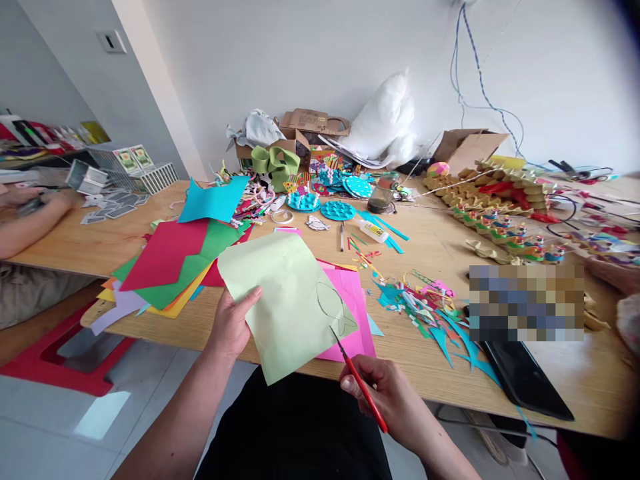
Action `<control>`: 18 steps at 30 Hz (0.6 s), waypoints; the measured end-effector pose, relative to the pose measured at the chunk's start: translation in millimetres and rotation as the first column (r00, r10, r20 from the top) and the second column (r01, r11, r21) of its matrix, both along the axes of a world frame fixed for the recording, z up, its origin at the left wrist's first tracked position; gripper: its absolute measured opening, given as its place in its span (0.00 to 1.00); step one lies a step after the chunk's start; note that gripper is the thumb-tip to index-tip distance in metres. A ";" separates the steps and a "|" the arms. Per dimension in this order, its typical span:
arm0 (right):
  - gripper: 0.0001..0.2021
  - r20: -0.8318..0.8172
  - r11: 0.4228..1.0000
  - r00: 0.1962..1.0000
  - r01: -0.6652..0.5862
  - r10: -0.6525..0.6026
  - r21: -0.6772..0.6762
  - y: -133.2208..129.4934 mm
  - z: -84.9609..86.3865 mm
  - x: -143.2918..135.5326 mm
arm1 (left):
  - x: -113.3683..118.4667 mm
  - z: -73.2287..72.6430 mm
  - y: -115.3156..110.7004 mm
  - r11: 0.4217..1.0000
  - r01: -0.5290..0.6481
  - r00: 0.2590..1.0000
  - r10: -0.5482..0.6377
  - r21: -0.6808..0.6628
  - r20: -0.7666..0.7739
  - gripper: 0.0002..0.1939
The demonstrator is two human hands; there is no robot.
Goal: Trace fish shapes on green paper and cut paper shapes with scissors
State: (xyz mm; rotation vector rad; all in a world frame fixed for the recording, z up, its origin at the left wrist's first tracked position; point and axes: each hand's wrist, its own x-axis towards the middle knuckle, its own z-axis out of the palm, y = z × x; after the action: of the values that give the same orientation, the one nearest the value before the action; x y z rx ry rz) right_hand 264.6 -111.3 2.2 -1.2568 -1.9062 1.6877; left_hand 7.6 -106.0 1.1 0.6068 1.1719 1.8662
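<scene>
Currently, the left hand point(234, 320) pinches a pale green paper sheet point(280, 293) over the table point(425, 230); the right hand point(393, 393) grips red-handled metal scissors point(356, 375). If the floppy sheet sags, the blades point(339, 341) might stray into its dark-drawn fish outline point(331, 301).

No legible text (label point(379, 232) on the white bottle point(369, 228) too small).

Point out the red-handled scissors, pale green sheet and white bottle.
Red-handled scissors point(361, 381): head view, on the red handle.
Pale green sheet point(283, 297): head view, on the blank middle of the paper.
White bottle point(373, 231): head view, on the side of its body.
</scene>
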 end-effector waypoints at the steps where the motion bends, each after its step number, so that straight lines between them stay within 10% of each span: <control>1: 0.20 0.012 1.000 1.000 -0.002 0.002 0.011 0.4 -0.1 0.2 | 0.0 -0.1 0.6 1.000 0.003 1.000 -0.003 0.001 0.001 0.30; 18: 0.21 0.111 0.997 0.993 0.020 -0.028 0.071 6.6 1.5 2.3 | 4.3 2.6 3.1 1.000 0.024 1.000 -0.024 -0.011 0.000 0.27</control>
State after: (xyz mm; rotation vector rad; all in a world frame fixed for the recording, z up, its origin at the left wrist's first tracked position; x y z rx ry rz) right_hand 266.8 -104.7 3.8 -1.3686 -1.9867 1.5545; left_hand 11.9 -102.9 3.7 0.6118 1.1696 1.8385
